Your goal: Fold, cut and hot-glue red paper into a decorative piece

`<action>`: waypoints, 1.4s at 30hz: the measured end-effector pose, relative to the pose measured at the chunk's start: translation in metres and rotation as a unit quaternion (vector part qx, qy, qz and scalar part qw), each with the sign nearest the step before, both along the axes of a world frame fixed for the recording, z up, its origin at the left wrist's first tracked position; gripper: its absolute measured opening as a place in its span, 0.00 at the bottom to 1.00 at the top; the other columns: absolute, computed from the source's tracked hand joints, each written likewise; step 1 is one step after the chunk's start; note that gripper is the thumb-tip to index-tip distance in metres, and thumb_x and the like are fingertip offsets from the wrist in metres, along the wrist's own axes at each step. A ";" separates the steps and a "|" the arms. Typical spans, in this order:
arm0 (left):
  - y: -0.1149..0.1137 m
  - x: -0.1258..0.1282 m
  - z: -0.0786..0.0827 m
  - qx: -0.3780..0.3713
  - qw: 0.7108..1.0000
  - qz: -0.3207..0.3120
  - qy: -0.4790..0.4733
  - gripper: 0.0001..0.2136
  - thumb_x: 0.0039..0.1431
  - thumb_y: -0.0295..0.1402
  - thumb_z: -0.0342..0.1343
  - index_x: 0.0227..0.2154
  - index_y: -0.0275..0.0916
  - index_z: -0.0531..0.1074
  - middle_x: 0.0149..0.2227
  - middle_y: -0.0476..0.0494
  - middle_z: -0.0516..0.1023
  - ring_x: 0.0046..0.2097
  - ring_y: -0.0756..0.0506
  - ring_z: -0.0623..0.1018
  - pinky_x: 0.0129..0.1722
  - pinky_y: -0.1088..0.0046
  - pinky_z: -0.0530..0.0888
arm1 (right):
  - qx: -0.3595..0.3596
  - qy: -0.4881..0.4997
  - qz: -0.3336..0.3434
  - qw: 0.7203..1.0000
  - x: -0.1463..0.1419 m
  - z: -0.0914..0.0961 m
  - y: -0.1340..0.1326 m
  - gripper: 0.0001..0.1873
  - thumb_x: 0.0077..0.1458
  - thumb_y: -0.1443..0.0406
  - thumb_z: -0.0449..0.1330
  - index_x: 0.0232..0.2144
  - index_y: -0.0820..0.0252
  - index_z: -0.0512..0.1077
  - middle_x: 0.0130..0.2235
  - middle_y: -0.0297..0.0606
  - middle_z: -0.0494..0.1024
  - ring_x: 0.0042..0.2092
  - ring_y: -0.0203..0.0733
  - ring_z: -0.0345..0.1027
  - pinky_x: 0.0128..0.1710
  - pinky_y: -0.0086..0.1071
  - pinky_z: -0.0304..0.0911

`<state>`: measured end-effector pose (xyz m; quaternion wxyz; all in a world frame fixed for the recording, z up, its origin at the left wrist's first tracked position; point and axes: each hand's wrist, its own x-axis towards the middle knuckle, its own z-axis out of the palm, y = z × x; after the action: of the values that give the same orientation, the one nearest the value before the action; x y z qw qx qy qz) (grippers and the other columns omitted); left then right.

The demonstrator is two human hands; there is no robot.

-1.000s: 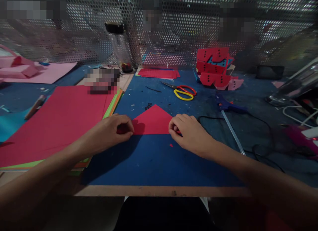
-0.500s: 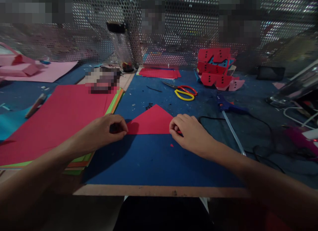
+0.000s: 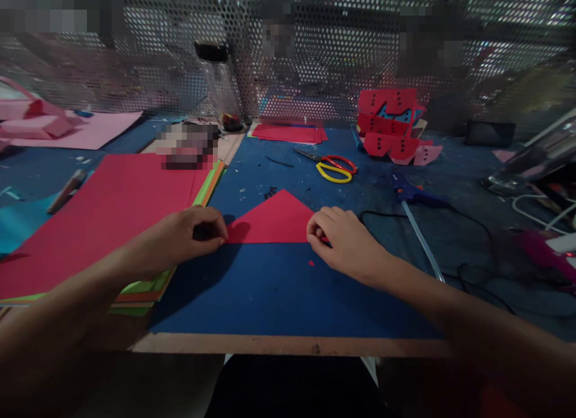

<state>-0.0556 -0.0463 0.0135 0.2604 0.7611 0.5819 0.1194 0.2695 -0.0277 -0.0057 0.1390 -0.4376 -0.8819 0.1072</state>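
Observation:
A red paper triangle [image 3: 274, 221] lies on the blue tabletop, its point facing away from me and its long straight edge toward me. My left hand [image 3: 198, 229] pinches the triangle's left corner between thumb and forefinger. At the opposite corner, my right hand [image 3: 339, 238] has its fingers curled with the thumb against them, closed on the paper; that corner is partly hidden behind the fingers. A tiny red paper scrap [image 3: 311, 263] sits just below the triangle's near edge.
Scissors [image 3: 333, 168] with red and yellow handles lie beyond the triangle. At left is a stack of coloured sheets [image 3: 112, 220], red on top. A blue glue gun [image 3: 418, 193] with its cord is at right. Red cut-outs [image 3: 391, 130] and a lidded clear jar [image 3: 222, 88] stand behind.
My left hand has shifted slightly left along the triangle's edge, showing more of its left corner. My right hand and the triangle have stayed put.

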 end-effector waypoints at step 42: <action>-0.002 0.008 0.009 0.027 0.997 0.039 -0.064 0.11 0.64 0.41 0.57 0.42 0.42 0.77 0.44 0.46 0.80 0.46 0.42 0.77 0.50 0.63 0.71 | 0.003 0.010 0.005 1.000 0.001 -0.003 0.002 0.05 0.63 0.68 0.55 0.33 0.56 0.68 0.38 0.37 0.76 0.40 0.43 0.66 0.41 0.37 0.51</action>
<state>-0.0477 -0.0486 0.0227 0.2716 0.7358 0.5896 0.1930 0.2707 -0.0259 -0.0091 0.1482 -0.4319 -0.8829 0.1094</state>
